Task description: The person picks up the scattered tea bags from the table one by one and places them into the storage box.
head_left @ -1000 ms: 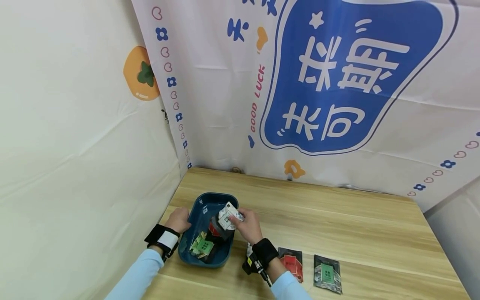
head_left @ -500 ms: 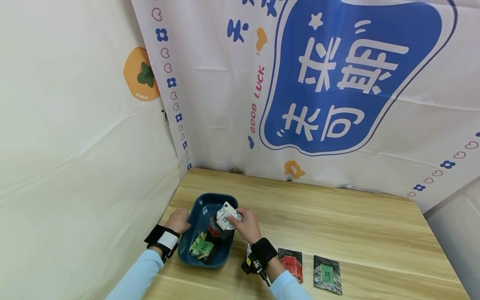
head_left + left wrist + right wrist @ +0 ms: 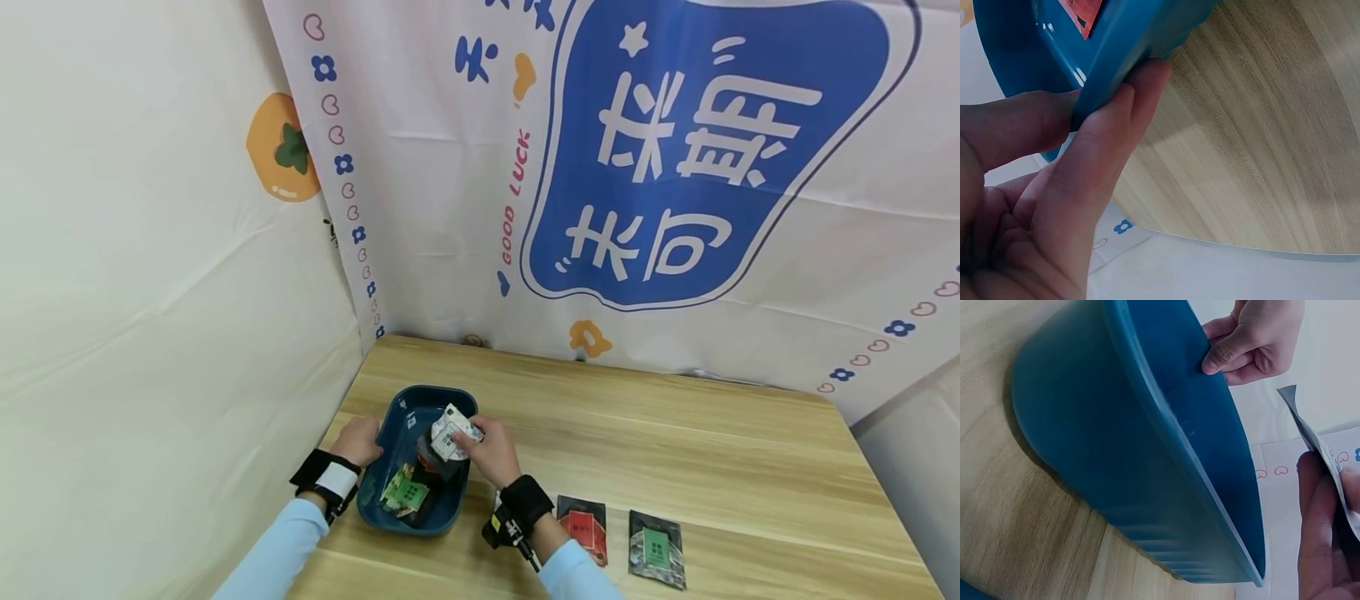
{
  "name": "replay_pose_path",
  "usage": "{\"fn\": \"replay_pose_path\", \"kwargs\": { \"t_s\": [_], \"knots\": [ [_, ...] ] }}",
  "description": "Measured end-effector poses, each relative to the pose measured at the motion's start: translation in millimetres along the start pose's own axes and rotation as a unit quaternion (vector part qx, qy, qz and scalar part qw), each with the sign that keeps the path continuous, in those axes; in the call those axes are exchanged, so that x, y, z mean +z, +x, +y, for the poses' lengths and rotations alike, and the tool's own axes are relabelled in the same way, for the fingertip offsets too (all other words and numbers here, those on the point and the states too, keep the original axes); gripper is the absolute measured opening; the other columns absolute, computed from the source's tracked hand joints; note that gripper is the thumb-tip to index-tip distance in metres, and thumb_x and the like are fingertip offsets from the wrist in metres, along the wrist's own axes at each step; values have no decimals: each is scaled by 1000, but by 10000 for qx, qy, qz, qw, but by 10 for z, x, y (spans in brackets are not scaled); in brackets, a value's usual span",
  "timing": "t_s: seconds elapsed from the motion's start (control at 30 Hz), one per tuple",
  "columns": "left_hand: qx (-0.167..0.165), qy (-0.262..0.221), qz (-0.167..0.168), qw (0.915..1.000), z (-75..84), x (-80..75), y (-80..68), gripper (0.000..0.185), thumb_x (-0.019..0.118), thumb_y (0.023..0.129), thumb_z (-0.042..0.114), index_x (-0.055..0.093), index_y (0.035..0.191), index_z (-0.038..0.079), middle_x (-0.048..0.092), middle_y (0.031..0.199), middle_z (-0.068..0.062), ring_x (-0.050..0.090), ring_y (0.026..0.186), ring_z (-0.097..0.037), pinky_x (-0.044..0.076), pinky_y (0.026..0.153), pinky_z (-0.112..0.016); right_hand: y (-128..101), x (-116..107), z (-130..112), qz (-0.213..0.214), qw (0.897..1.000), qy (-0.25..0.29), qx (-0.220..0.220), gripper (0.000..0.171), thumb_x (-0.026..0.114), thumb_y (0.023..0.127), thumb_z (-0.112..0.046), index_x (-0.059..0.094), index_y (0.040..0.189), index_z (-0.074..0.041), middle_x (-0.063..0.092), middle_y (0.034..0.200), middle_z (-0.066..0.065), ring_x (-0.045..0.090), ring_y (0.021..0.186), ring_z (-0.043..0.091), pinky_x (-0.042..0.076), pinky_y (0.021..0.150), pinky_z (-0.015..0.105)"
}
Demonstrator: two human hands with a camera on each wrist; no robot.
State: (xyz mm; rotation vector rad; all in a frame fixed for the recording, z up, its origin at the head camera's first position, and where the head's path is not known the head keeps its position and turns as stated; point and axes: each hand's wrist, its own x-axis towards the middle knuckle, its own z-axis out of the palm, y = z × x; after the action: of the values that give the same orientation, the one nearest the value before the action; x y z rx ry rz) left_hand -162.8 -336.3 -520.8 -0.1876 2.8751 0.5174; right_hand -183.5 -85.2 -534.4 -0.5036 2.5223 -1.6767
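Blue tub [image 3: 397, 417] gripped at its rim by left hand [image 3: 358, 441]; white packet [image 3: 452, 433] pinched over it by right hand [image 3: 487, 454].

Both forearms in light-blue sleeves reach forward from the lower edge of the head view, each with a black wrist strap. Left hand [image 3: 357, 440] — thumb inside, fingers [image 3: 1116, 134] curled under the outside, a pinching grip. Right hand [image 3: 487, 450] sits raised beside it, fingers [image 3: 1319, 519] and thumb closed in a pinch — knuckles up, wrist bent slightly inward.
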Motion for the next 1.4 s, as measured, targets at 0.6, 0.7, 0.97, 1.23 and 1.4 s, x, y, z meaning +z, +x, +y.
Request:
{"fn": "replay_pose_path", "kwargs": {
  "t_s": [0.6, 0.7, 0.97, 1.23, 1.4],
  "knots": [
    [143, -182, 70, 9997, 48, 37, -78, 40, 72, 79, -4, 41, 58, 10, 39, 55, -1, 45, 50, -17, 35, 50, -26, -76, 57, 59, -239, 9997, 26, 43, 15, 72, 90, -19, 71, 94, -5, 66, 80, 5, 50, 63, 5, 39, 56, 18],
    [132, -148, 38, 9998, 33, 62, -68, 37, 72, 79, -4, 43, 59, 8, 42, 55, -3, 48, 51, -19, 36, 50, -26, -87, 68, 75, -204, 9998, 63, -24, 17, 72, 91, -20, 71, 97, -4, 67, 83, 7, 52, 65, 7, 41, 58, 19],
    [13, -161, -45, 9999, -2, 103, -16, 32, 72, 79, -2, 47, 61, 8, 47, 55, -2, 51, 50, -17, 40, 48, -26, -133, -33, 168, 129, 9995, 285, -61, 34, 64, 97, -24, 62, 121, 0, 65, 117, 19, 61, 100, 30, 54, 83, 35],
    [25, -242, 9, 9997, 22, 10, 33, 39, 69, 79, -3, 42, 57, 11, 40, 51, 2, 50, 47, -15, 39, 47, -25, -200, -432, 327, 231, 9993, -209, -208, 39, 68, 94, -16, 59, 129, -3, 59, 130, 20, 56, 118, 40, 51, 93, 48],
    [29, -230, -24, 9997, 2, 4, 56, 32, 70, 79, -3, 47, 61, 9, 47, 55, -2, 52, 51, -18, 41, 48, -26, -425, -608, 483, -144, 9906, -1357, -129, 49, 76, 86, -15, 58, 129, 0, 57, 133, 23, 54, 122, 40, 46, 98, 53]
  ]
}}
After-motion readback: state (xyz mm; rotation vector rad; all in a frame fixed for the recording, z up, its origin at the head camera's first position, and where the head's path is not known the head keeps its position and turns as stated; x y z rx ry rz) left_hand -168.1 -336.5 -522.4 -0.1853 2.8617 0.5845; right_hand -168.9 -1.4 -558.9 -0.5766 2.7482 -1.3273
